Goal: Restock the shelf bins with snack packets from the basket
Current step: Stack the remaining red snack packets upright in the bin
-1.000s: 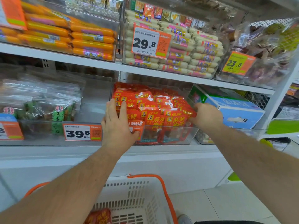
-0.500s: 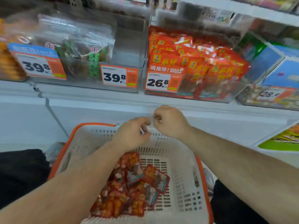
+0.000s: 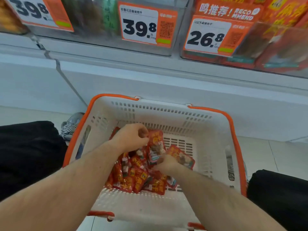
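**Head view: both hands down in the basket, one packet coming up**

Head camera looks straight down into the white basket (image 3: 208, 130) with orange handles, and I have both hands on the heap of red snack packets (image 3: 133, 177) at its bottom. My left hand (image 3: 131, 139) has its fingers curled, pinching the top edge of one packet (image 3: 155, 147) that stands up out of the heap, its long axis running roughly 12 to 6 o'clock. My right hand (image 3: 166, 165) sits just at 5 o'clock of that packet, by its lower end; its fingers are turned away from me, so I cannot tell whether they grip anything.

The relation that matters: the bin of matching red packets (image 3: 275, 30), behind the 26.8 price tag (image 3: 208, 37), lies up on the shelf at about 1 o'clock from my hands. I judge the right hand is the nearer one to that bin, while the left hand has the surer hold on the raised packet.
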Motion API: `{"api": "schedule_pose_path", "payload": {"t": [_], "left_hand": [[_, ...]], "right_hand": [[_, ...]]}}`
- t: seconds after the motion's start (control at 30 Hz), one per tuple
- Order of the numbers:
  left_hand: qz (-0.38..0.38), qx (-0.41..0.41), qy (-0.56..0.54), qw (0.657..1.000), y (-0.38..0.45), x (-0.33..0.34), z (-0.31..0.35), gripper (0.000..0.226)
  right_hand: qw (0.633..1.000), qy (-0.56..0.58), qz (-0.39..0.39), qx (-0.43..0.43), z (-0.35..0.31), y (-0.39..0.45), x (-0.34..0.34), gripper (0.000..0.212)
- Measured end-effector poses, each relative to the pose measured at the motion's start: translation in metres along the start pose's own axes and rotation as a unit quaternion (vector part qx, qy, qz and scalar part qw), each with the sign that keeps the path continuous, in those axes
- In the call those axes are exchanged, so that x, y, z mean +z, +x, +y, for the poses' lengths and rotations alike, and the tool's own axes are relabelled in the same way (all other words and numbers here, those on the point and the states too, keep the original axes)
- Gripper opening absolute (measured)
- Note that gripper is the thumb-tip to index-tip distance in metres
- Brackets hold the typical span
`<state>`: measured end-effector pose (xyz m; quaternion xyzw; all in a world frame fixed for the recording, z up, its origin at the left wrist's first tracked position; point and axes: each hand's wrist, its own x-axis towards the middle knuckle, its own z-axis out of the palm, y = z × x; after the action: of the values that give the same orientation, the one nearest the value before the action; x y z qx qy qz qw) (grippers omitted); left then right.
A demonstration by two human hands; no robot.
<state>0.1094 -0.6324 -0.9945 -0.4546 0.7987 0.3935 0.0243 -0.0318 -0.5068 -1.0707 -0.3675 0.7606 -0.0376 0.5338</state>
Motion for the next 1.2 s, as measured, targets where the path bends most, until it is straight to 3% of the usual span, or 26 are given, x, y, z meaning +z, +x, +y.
{"api": "schedule_pose_path", "payload": {"t": [0.1, 0.4, 0.47, 0.6, 0.73, 0.87, 0.93, 1.03, 1.2], "left_hand": [[-0.006, -0.010, -0.003, 1.000, 0.003, 0.005, -0.005, 0.020], [-0.027, -0.013, -0.002, 1.000, 0.006, 0.009, -0.003, 0.020], [-0.029, -0.012, -0.006, 0.999, 0.006, 0.009, -0.001, 0.022], [-0.051, 0.000, -0.010, 0.999, 0.004, 0.010, 0.011, 0.028], [-0.105, 0.020, -0.001, 0.994, -0.003, 0.011, 0.032, 0.046], [-0.099, 0.043, -0.053, 0.993, -0.008, 0.009, 0.056, 0.055], [-0.095, 0.068, -0.104, 0.988, -0.010, 0.007, 0.068, 0.050], [-0.092, 0.118, -0.171, 0.974, -0.017, 0.002, 0.092, 0.022], [-0.009, 0.161, -0.216, 0.963, -0.026, -0.006, 0.136, 0.014]], "right_hand": [[0.999, -0.006, -0.041, -0.002, -0.002, 0.004, 0.030, 0.014], [0.999, -0.034, 0.022, 0.004, -0.010, 0.002, 0.051, 0.010], [0.999, -0.005, 0.032, 0.003, -0.013, 0.001, 0.034, 0.018], [0.998, 0.029, 0.051, -0.027, -0.022, -0.015, -0.023, 0.013], [0.987, -0.078, 0.101, -0.093, -0.039, -0.043, -0.076, 0.002], [0.961, -0.176, 0.154, -0.151, -0.057, -0.087, -0.130, 0.007], [0.952, -0.178, 0.178, -0.172, -0.063, -0.113, -0.157, 0.004], [0.942, -0.169, 0.209, -0.200, -0.072, -0.151, -0.189, 0.004], [0.929, -0.118, 0.259, -0.236, -0.083, -0.201, -0.212, 0.007]]}}
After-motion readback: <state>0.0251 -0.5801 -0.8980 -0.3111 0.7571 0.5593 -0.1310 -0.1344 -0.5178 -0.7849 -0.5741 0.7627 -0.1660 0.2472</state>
